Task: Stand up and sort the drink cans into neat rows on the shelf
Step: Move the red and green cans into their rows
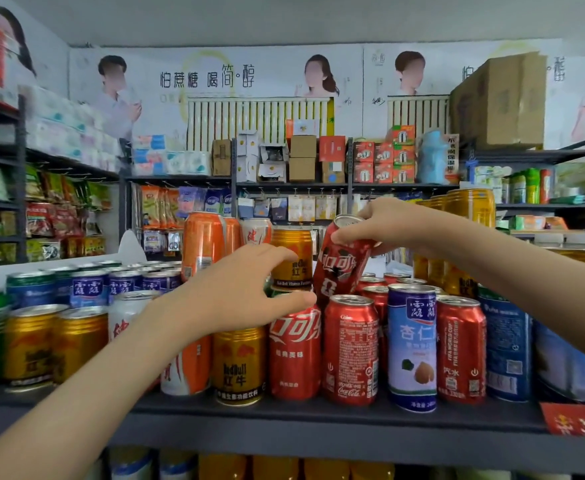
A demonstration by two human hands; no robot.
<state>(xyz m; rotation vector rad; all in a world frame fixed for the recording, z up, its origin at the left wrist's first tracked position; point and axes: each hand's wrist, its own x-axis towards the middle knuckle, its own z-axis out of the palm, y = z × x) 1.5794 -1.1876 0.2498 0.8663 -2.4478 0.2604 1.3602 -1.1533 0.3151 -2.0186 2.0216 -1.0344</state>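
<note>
- Red cola can (344,263): smooth metal cylinder, tilted, grasped near its top by my right hand (386,226), above the front row on the shelf (318,415).
- Left hand (235,294): released, fingers spread, just beside a glossy gold can (294,249) stacked above that same shelf row.

tilted cola can (344,261): red, white script | shelf (318,415): dark grey
</note>
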